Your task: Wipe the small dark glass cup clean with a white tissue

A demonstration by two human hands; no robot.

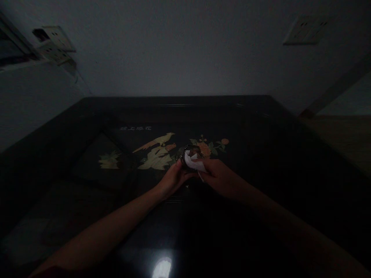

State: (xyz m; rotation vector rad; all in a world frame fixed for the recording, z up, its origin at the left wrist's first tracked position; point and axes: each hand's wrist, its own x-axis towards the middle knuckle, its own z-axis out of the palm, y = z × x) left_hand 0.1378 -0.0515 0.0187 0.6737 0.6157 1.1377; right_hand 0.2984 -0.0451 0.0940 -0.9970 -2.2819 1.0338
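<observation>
Both of my hands meet near the middle of a dark tabletop (162, 216). My left hand (171, 180) is closed around the near left side of a round, clear glass vessel (180, 153), its thumb at the rim. My right hand (218, 175) pinches a white tissue (194, 164), part of which lies in the vessel's opening. The dim light hides the vessel's base and depth, so I cannot tell whether it is a cup or a bowl.
Bird and flower decorations (158, 156) are set in the glossy table behind and beside my hands. A pale wall (179, 50) rises at the table's far edge, with sockets at left (59, 38) and right (307, 30). A light reflection (162, 267) shows near the front.
</observation>
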